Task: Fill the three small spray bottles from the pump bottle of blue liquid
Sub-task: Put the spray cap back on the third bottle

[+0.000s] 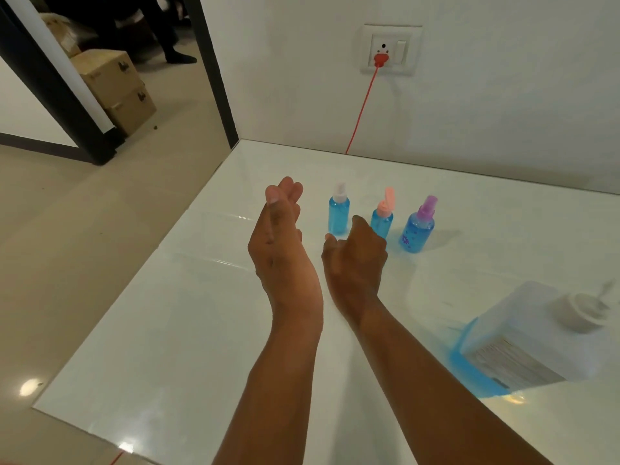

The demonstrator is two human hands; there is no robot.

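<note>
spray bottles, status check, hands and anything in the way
Left hand and right hand open, holding nothing. Three small blue spray bottles upright, capped. Large clear pump bottle at right. Nothing blocking.

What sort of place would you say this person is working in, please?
Probably an office or storeroom, not a kitchen: a glossy white table against a white wall with a wall socket, and stacked cardboard boxes on the tiled floor beyond a doorway.

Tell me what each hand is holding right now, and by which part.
Nothing is held. The left hand is raised, fingers straight and empty. The right hand hangs loosely curled near the spray bottles, gripping none.
</note>
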